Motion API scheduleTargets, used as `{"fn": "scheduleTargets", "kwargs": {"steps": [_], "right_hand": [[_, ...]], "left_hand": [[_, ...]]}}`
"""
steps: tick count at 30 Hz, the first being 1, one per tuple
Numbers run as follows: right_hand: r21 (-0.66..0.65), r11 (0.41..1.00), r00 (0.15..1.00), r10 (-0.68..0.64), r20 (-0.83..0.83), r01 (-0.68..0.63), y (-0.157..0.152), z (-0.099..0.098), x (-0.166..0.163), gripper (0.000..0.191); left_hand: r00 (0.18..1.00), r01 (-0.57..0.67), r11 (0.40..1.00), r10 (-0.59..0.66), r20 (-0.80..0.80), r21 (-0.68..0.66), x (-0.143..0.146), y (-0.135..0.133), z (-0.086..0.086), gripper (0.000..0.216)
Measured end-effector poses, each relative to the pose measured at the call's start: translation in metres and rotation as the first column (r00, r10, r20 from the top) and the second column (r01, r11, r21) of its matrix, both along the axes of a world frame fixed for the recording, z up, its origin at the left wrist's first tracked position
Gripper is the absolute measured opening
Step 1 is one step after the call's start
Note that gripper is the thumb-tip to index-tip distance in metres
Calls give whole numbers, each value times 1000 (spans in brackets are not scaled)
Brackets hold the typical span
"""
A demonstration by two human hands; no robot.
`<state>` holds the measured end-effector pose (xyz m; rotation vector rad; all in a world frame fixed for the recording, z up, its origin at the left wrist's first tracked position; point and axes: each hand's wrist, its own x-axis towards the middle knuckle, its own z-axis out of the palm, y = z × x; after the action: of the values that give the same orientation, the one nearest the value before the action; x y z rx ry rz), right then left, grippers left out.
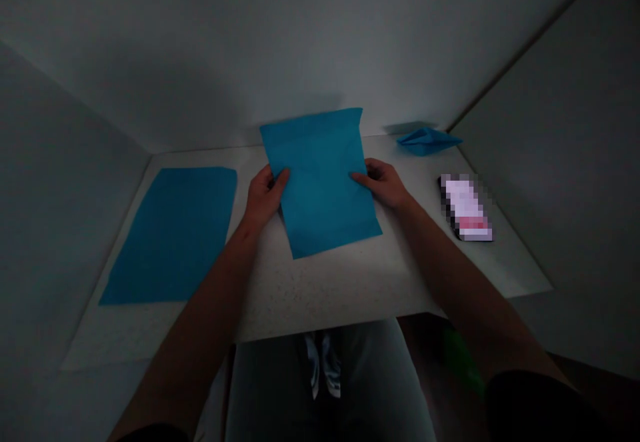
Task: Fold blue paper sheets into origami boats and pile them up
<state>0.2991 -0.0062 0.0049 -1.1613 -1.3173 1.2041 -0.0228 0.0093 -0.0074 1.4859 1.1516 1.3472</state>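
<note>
Between my two hands a blue sheet of paper (pixel 325 185) is held up, tilted, above the white table. My left hand (pixel 265 192) pinches its left edge, thumb on the front and fingers behind. On the opposite edge my right hand (pixel 383 182) grips in the same way. The sheet's top right corner bends slightly. To the left, another blue sheet (pixel 173 235) lies flat on the table. A folded blue paper shape (pixel 429 141), pointed at both ends, rests at the back right.
A phone (pixel 467 209) with a lit, blurred screen lies on the right of the white table (pixel 310 295). Pale walls (pixel 300 35) enclose the table at the back and sides. My legs are below its front edge, and something green (pixel 460 355) shows dimly at the lower right.
</note>
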Motion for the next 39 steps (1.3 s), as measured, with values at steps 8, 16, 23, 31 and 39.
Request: {"fn": "scheduleTargets", "kwargs": {"steps": [8,16,23,31,39], "right_hand": [[9,999,999,-42,-6,42,5,0,6,64],[33,999,1000,-4,-10,5,8,-1,4,64],[67,998,999,3,-54,1,13,-8,8,59],[101,994,1000,-27,-8,28,15,-8,14,48],[149,989,1000,-17,-3,17,19,-14,22,40]], "left_hand": [[999,-37,999,37,-1,13,1,1,1,60],[999,18,998,-16,33,-60,-2,4,2,52],[999,2,999,0,44,-48,-4,5,4,34],[997,-45,998,48,62,-41,-3,7,1,26],[996,36,999,-39,83,40,-9,10,0,31]]}}
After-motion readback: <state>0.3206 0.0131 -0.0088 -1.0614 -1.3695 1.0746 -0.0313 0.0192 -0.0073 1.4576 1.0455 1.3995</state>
